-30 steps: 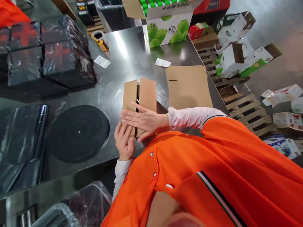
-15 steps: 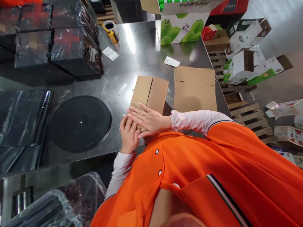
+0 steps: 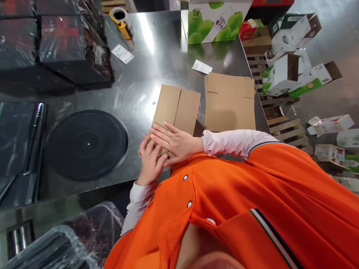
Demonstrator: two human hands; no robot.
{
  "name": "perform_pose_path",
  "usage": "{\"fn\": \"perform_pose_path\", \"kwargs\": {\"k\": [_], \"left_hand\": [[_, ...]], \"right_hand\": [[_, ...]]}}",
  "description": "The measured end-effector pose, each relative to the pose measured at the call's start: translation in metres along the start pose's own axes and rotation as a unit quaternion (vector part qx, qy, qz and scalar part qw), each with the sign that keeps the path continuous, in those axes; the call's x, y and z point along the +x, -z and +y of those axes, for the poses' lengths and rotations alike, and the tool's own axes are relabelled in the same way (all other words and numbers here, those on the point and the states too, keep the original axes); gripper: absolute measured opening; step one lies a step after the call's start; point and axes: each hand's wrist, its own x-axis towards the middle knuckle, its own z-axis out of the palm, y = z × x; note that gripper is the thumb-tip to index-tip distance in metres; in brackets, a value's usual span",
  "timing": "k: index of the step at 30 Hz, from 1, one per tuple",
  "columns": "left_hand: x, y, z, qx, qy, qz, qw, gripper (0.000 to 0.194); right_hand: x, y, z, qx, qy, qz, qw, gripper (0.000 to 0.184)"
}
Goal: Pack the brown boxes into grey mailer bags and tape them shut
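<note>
A small closed cardboard box lies on the steel table in front of me, its top flaps meeting along a dark seam. My right hand rests flat on the near part of its top, fingers stretched out. My left hand is curled round the near left corner of the box, partly under the right fingertips. A small orange bit shows by the left fingertips; what it is I cannot make out. Beside the box on the right lies a flat folded carton.
On the left are a black round turntable, black film-wrapped boxes and dark plastic bags. A yellow tape dispenser, paper labels and a green-printed carton stand farther back. Pallets with cartons are beyond the right edge.
The view has shifted slightly, so the table items sit a little farther left and up. My left fingers have spread a little, and an orange bit now shows beside them. My right hand stays flat.
</note>
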Motion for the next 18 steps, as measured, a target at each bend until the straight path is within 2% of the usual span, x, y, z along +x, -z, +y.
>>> {"fn": "perform_pose_path", "kwargs": {"k": [2, 4, 6, 8, 9, 10, 12, 14, 18], "left_hand": [[0.000, 0.002, 0.003, -0.066, 0.021, 0.036, 0.997, 0.043], [-0.003, 0.002, -0.001, -0.132, 0.071, 0.118, 0.982, 0.030], [-0.009, -0.001, -0.014, -0.148, 0.157, 0.225, 0.950, 0.027], [-0.019, -0.009, -0.034, -0.107, 0.265, 0.290, 0.913, 0.029], [-0.025, -0.016, -0.044, -0.080, 0.316, 0.282, 0.902, 0.030], [-0.031, -0.024, -0.053, -0.051, 0.359, 0.241, 0.900, 0.032], [-0.044, -0.044, -0.065, -0.003, 0.405, 0.113, 0.907, 0.038], [-0.052, -0.066, -0.065, 0.045, 0.424, 0.018, 0.905, 0.041], [-0.049, -0.099, -0.049, 0.165, 0.461, -0.072, 0.869, 0.043]], "right_hand": [[0.001, 0.001, 0.000, -0.005, -0.005, -0.018, 1.000, 0.100], [0.002, 0.004, 0.000, -0.013, -0.007, -0.037, 0.999, 0.099], [0.003, 0.007, -0.002, -0.017, -0.007, -0.050, 0.999, 0.096], [0.005, 0.010, -0.003, -0.015, -0.009, -0.052, 0.998, 0.091], [0.005, 0.012, -0.003, -0.011, -0.012, -0.052, 0.999, 0.089], [0.006, 0.012, -0.003, -0.006, -0.014, -0.052, 0.999, 0.088], [0.005, 0.012, -0.002, 0.005, -0.017, -0.057, 0.998, 0.087], [0.004, 0.009, 0.000, 0.019, -0.014, -0.055, 0.998, 0.087], [0.004, 0.007, 0.002, 0.027, -0.003, -0.054, 0.998, 0.087]]}}
